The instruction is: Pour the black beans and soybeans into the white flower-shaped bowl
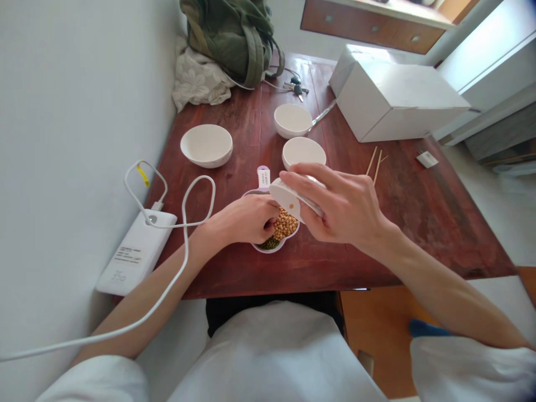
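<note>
A lobed, pale, smooth-walled dish (273, 250) is set at the near side of the glossy, reddish wooden table (234, 273). Round tan beans (287, 224) and smaller dark-green beans (269, 244) are contained in it. The left hand (253, 220) is lowered over the dish with fingers curled; whether anything is gripped cannot be told. By the right hand (345, 201), partly closed, a white rounded piece (285, 196) marked with an orange dot is held above the dish's right side. Farther off, smooth white bowls (206, 146) are placed.
</note>
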Motion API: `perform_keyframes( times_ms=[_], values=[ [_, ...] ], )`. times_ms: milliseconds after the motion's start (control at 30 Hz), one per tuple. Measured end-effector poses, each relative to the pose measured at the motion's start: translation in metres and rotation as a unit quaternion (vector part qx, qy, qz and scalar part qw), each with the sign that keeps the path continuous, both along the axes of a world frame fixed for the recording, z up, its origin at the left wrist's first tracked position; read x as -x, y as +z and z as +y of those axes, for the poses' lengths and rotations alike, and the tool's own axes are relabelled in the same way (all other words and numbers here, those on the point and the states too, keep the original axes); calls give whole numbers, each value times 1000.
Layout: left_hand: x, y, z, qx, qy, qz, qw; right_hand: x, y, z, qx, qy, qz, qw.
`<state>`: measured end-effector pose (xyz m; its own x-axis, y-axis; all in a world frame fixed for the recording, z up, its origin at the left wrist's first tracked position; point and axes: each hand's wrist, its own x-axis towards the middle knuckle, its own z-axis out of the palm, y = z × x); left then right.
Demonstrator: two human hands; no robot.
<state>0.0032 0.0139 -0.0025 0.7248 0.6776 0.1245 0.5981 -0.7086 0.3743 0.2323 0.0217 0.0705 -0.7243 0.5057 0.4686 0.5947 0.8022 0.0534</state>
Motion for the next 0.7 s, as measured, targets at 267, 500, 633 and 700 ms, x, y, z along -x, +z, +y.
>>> perform_keyframes(
  times_ms=[267, 500, 633, 700],
  values=[
    [0, 2, -3, -19, 25, 35, 999, -10, -15, 0, -103, 62, 35, 992],
    [1, 1, -3, -53, 17, 8, 998, -24, -27, 12, -92, 108, 16, 990],
    [2, 2, -3, -48, 7, -10, 999, -34, -38, 20, 17, 83, -21, 996],
    [2, 3, -3, -36, 6, -1, 999, -38, -47, 24, 27, 73, 33, 996]
  ],
)
